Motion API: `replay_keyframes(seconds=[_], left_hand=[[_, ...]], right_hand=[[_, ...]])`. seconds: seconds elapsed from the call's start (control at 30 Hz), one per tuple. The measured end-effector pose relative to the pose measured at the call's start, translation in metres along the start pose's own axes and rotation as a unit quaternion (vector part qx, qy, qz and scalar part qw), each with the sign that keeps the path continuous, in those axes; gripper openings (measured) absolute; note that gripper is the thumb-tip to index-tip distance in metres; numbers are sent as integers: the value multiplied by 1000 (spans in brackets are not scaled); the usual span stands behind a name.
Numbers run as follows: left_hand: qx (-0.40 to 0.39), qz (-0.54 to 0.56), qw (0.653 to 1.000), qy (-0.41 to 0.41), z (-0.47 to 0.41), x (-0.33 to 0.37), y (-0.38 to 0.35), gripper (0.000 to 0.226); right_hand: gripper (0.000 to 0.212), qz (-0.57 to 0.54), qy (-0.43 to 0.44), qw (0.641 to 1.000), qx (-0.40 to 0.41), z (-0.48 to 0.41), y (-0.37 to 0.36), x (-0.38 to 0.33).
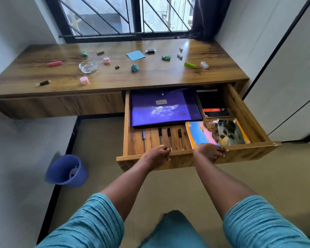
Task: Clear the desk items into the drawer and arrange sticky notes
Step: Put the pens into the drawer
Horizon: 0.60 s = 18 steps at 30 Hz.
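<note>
1. While the person stands before a wooden table (150,76) under a barred window, both arms reach down to its drawer (249,153), which is pulled far out on the table's right side.
2. The left hand (157,154) holds the drawer's front edge. Its grip is curled over the top of the board, and a ring shows on one finger.
3. The right hand (210,152) holds the same edge just to the right, its grip likewise hooked over the lip.
4. Inside the drawer, a purple folder (164,106) lies at the back left and a black notebook (213,104) at the back right.
5. A colourful notebook (217,134) lies at the front right, just behind the right hand.
6. Four pens (169,135) lie side by side at the front left.
7. On the table top, a blue sticky note (135,55) lies near the back middle, apart from everything else.
8. A glass ashtray (88,66) sits to the left, with two small pink jars (106,60) near it.
9. A pink bar (54,63) lies far left and a green bar (190,64) towards the right.
10. Three teal lumps (134,68) and several small items too blurred to name are scattered between.
11. A blue bin (66,170) stands on the floor below the table's left half.
</note>
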<state>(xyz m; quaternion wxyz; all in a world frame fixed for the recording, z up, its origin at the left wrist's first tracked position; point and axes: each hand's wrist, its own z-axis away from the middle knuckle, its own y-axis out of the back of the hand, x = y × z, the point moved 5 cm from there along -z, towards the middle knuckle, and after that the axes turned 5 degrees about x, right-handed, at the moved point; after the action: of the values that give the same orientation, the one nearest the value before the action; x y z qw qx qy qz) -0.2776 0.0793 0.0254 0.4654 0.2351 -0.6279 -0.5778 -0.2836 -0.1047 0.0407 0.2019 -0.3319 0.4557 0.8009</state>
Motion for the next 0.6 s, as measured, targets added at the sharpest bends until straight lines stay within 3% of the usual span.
replay_keyframes(seconds=[0.13,0.27,0.6], left_hand=[[65,4,996,62,-15,-6,5,26],[127,-16,983,135,-41,-21,14,31],[133,29,925,354,-114,-65,40,66]], right_hand=[[69,-19,11,1000,-11,-6,-13,-17],[60,-71,-9,996,-44,-24,-35,-42],[65,-75,-9,995,-66,-54,-90,-118]])
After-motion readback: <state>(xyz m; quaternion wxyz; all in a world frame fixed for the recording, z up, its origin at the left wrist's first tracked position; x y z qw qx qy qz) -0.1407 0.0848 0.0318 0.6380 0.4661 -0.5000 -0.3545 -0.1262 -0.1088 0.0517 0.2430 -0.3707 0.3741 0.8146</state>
